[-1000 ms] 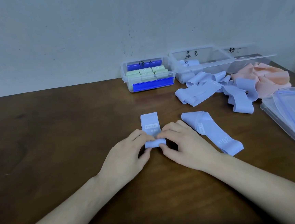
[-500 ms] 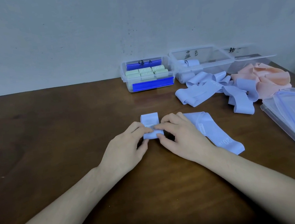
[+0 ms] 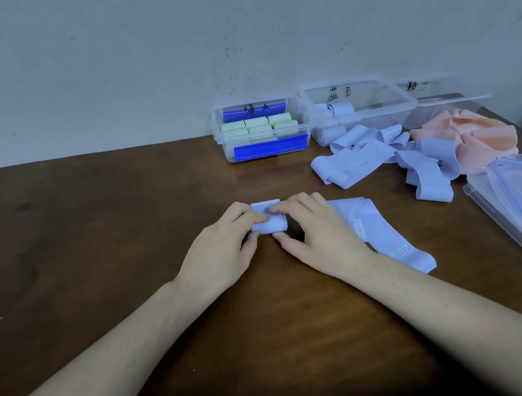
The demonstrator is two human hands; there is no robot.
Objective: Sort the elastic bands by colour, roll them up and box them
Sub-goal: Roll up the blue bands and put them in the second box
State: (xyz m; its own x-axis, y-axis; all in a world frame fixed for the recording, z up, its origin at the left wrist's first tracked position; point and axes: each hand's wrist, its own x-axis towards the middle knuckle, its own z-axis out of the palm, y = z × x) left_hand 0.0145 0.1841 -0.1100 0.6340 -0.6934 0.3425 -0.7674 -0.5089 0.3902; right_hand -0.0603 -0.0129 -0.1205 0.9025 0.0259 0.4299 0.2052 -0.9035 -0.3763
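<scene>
A light blue elastic band (image 3: 269, 222) lies on the brown table (image 3: 99, 243), nearly all rolled into a short cylinder, with a small flat end showing beyond it. My left hand (image 3: 223, 251) pinches the roll's left end between thumb and fingers. My right hand (image 3: 316, 237) pinches its right end the same way. Another flat blue band (image 3: 379, 234), printed 20 LB, lies just right of my right hand. A heap of loose blue bands (image 3: 385, 158) and a heap of pink bands (image 3: 475, 138) sit at the back right.
Three clear boxes stand against the wall: one (image 3: 265, 151) with blue clips holds green rolls (image 3: 257, 128), the middle box (image 3: 358, 101) holds blue rolls, and the right box (image 3: 446, 90) is partly hidden. Clear lids (image 3: 519, 203) lie at the table's right edge.
Both hands rolled the blue band away from me. The flat tail beyond the roll has shrunk from long to a short stub, and the roll has grown thicker.
</scene>
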